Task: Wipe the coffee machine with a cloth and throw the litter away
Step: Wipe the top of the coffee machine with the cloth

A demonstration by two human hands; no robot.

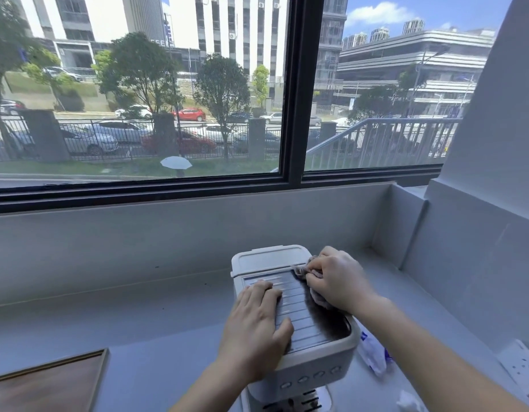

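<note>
No legible text (blue print on the wrapper (373,352) is blurred).
</note>
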